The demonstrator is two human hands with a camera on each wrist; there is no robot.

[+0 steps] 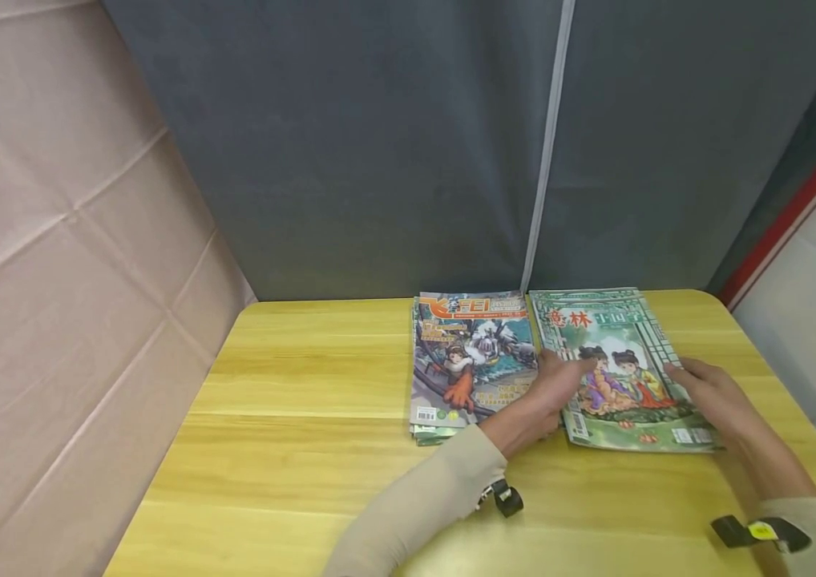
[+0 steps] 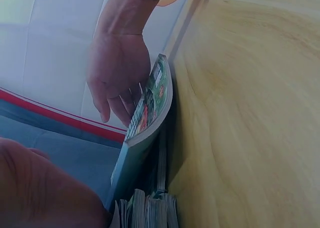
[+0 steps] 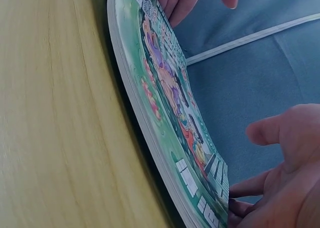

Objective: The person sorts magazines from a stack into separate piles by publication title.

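A green magazine (image 1: 632,429) with two cartoon children on its cover lies on the right of the table, with another magazine beneath it. My left hand (image 1: 552,389) grips its left edge, the thumb reaching over the cover and the other fingers mostly hidden. On the opposite side, my right hand (image 1: 721,397) has its fingertips at the right edge. Its thumb (image 3: 265,130) stands away from the cover in the right wrist view. In the left wrist view the green magazine (image 2: 145,118) looks bowed, its left side raised above the one below.
Left of it is a stack of magazines topped by a grey and orange one (image 1: 476,353). Both piles stand on the yellow wooden table (image 1: 292,449), close to a dark grey curtain (image 1: 379,160). Pale sheets hang at both sides.
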